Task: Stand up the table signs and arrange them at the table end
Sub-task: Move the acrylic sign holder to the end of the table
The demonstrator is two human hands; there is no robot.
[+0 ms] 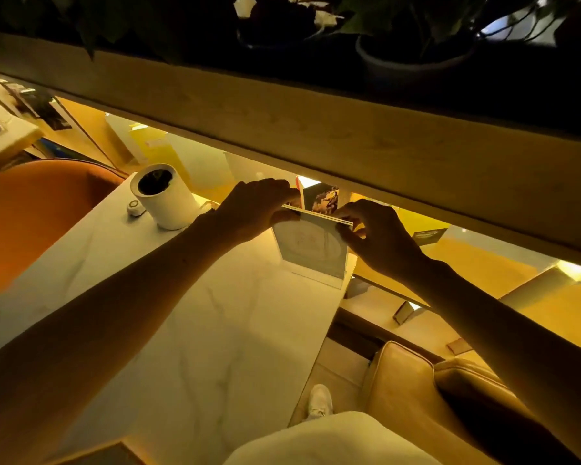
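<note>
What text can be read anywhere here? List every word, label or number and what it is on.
No text is legible.
Clear sign held by the left hand and right hand: faint round graphic, unreadable.
Dark card: pale lettering, too blurred.
Photo card: picture only.

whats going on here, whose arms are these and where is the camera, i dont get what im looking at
There is no machine here. The one picture comes from a camera worn on a person's head, looking down at their own arms. The left hand and right hand pinch the top corners of a clear table sign, which stands upright near the far end of a white marble-look table. Behind it a second, darker sign shows partly. To the left stands a white cylinder, with a small round white object beside it. A wooden ledge with plants runs above.
</note>
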